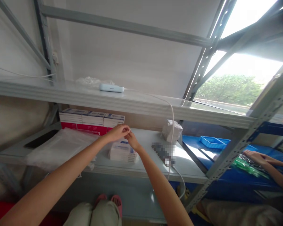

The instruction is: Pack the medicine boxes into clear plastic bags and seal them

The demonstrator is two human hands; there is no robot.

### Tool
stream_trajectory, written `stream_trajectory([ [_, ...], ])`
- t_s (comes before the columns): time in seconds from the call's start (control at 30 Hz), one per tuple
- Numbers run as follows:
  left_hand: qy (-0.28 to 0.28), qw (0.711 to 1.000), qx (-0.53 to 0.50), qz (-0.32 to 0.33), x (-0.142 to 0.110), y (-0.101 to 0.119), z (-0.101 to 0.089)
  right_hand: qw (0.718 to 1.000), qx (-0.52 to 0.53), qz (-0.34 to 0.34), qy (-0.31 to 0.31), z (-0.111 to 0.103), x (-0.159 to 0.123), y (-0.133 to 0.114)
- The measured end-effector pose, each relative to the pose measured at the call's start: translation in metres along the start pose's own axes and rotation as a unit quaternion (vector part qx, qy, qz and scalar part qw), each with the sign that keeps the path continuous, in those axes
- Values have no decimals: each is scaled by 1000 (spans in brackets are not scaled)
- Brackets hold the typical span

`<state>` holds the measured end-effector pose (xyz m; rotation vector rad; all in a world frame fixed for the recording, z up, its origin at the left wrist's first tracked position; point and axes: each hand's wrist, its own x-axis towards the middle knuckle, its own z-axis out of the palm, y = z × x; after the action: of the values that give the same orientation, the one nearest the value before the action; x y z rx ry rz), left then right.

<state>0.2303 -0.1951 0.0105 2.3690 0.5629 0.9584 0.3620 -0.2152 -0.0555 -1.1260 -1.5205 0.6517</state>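
My left hand (pixel 118 132) and my right hand (pixel 132 141) meet fingertip to fingertip above the shelf, both with curled, closed fingers. Anything pinched between them is too small to make out. Just below my hands stands a stack of small white boxes (pixel 122 152) in clear plastic wrap. Behind my left hand are rows of white and blue boxes (pixel 91 117) on a red box (pixel 85 127). Under my left forearm, clear plastic bags (pixel 68 142) lie spread over the shelf's front edge.
A light blue device (pixel 111 88) lies on the upper shelf, its white cable (pixel 172 116) hanging down. To the right are a wrapped white bundle (pixel 172 130), a blurred-out dark object (pixel 162 153) and a metal post (pixel 228 157). Beyond it, another person's hands (pixel 257 157) touch green packaging (pixel 247 167).
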Motion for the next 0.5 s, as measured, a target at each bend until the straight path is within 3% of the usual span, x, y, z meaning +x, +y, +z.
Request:
stream_trajectory([
  [0.13, 53, 994, -66, -67, -5, -19, -20, 999, 14, 46, 10, 0, -8, -3],
  [0.2, 46, 994, -77, -70, -11, -23, -22, 999, 18, 47, 13, 1, -8, -7],
  [0.37, 72, 992, 97, -36, -22, -13, -16, 998, 21, 52, 17, 4, -8, -13],
  [0.5, 100, 986, 130, -3, -30, -11, -14, 994, 95, 45, 30, 0, -18, -13],
])
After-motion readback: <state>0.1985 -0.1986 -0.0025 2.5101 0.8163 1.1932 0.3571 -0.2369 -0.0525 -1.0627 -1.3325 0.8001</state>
